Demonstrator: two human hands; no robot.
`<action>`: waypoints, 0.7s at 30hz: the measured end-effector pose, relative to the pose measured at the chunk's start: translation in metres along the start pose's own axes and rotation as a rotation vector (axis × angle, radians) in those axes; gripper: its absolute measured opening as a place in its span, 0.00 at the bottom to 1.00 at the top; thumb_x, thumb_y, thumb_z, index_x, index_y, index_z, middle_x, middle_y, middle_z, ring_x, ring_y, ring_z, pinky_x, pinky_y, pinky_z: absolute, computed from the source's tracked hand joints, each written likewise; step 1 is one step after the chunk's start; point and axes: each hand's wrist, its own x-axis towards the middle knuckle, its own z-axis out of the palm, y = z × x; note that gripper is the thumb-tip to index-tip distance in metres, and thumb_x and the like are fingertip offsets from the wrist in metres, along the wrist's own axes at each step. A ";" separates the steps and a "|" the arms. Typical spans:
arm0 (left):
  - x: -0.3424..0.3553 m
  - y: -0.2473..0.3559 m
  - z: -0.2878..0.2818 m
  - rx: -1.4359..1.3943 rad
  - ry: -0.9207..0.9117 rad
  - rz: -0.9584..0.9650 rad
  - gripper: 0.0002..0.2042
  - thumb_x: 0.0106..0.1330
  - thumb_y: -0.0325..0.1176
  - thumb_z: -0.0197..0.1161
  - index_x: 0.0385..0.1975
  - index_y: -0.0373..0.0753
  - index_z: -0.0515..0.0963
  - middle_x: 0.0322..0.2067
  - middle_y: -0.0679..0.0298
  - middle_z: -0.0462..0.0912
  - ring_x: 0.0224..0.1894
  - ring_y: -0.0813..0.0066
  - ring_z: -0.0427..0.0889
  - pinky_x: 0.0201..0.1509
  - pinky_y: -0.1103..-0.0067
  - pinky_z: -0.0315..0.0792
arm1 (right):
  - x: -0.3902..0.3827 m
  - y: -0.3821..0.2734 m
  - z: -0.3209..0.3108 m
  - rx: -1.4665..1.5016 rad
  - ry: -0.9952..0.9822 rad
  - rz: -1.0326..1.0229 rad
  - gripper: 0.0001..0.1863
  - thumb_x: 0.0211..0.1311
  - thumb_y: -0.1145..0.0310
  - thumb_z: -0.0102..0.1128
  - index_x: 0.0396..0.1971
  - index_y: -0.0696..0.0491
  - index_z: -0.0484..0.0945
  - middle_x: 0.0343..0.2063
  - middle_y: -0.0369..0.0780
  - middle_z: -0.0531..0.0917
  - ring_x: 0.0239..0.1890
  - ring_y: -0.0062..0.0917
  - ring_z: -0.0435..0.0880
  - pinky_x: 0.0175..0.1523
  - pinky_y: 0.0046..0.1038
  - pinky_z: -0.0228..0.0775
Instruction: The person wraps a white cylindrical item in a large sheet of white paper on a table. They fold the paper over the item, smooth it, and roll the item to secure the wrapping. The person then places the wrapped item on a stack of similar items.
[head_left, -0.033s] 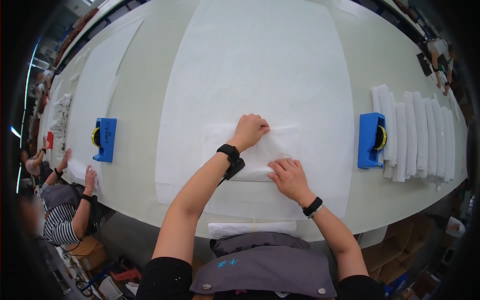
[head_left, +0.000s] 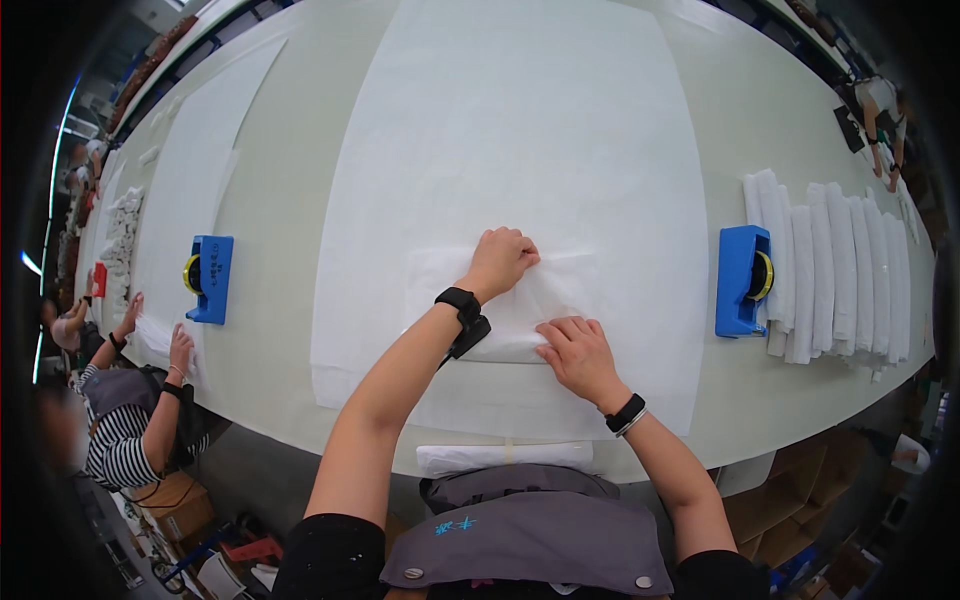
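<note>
Our left hand [head_left: 502, 262] pinching thin white film [head_left: 520, 312], our right hand [head_left: 583, 358] bent over its right side, grip hidden so we cannot tell, our black wrist device [head_left: 469, 337] covering some film, the white sheet [head_left: 530, 150] beneath cut off at top.

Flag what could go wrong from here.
Creasing: the thin white piece is already rumpled between the left hand and right hand, so wrinkles might set.
Misalignment: it lies on a large white sheet of nearly the same colour, so a skewed edge could be missed.
Snagging: the black wrist device overlaps the piece in view and might catch it.
</note>
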 end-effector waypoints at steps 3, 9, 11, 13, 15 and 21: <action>0.003 0.002 0.001 0.014 -0.021 -0.016 0.05 0.59 0.33 0.65 0.26 0.41 0.84 0.26 0.63 0.81 0.37 0.62 0.76 0.45 0.68 0.69 | -0.001 0.000 0.000 -0.004 0.002 0.001 0.13 0.61 0.61 0.60 0.43 0.50 0.78 0.38 0.35 0.79 0.44 0.27 0.77 0.50 0.32 0.62; -0.001 -0.002 0.002 0.025 0.002 0.052 0.06 0.63 0.35 0.62 0.30 0.42 0.84 0.31 0.64 0.81 0.43 0.63 0.74 0.50 0.68 0.66 | 0.001 -0.002 -0.002 -0.013 0.001 -0.003 0.12 0.61 0.61 0.60 0.42 0.50 0.78 0.38 0.35 0.79 0.44 0.27 0.76 0.49 0.32 0.63; 0.001 0.003 0.003 0.052 -0.066 0.060 0.08 0.64 0.37 0.60 0.33 0.43 0.84 0.33 0.64 0.81 0.44 0.62 0.73 0.52 0.68 0.64 | 0.001 -0.001 -0.002 -0.014 0.001 -0.003 0.12 0.61 0.61 0.60 0.42 0.50 0.78 0.37 0.35 0.79 0.44 0.27 0.76 0.49 0.32 0.63; 0.005 0.010 -0.001 0.029 -0.152 0.009 0.09 0.66 0.37 0.59 0.36 0.43 0.83 0.35 0.64 0.81 0.45 0.63 0.72 0.54 0.68 0.63 | 0.000 0.000 -0.001 -0.011 0.001 0.000 0.12 0.61 0.61 0.60 0.42 0.50 0.78 0.37 0.35 0.79 0.44 0.27 0.76 0.48 0.32 0.63; 0.007 0.015 -0.006 -0.016 -0.178 -0.051 0.09 0.66 0.37 0.57 0.38 0.43 0.83 0.35 0.65 0.82 0.46 0.65 0.72 0.55 0.69 0.61 | 0.000 0.000 -0.001 -0.013 0.008 0.000 0.12 0.61 0.61 0.60 0.42 0.50 0.78 0.37 0.35 0.79 0.44 0.27 0.76 0.48 0.32 0.63; 0.006 -0.020 -0.020 -0.253 -0.083 -0.186 0.10 0.60 0.30 0.57 0.39 0.45 0.83 0.33 0.70 0.83 0.45 0.70 0.72 0.59 0.70 0.57 | 0.001 -0.002 0.000 -0.003 0.007 -0.007 0.13 0.61 0.61 0.60 0.43 0.50 0.78 0.38 0.35 0.79 0.44 0.28 0.76 0.49 0.32 0.63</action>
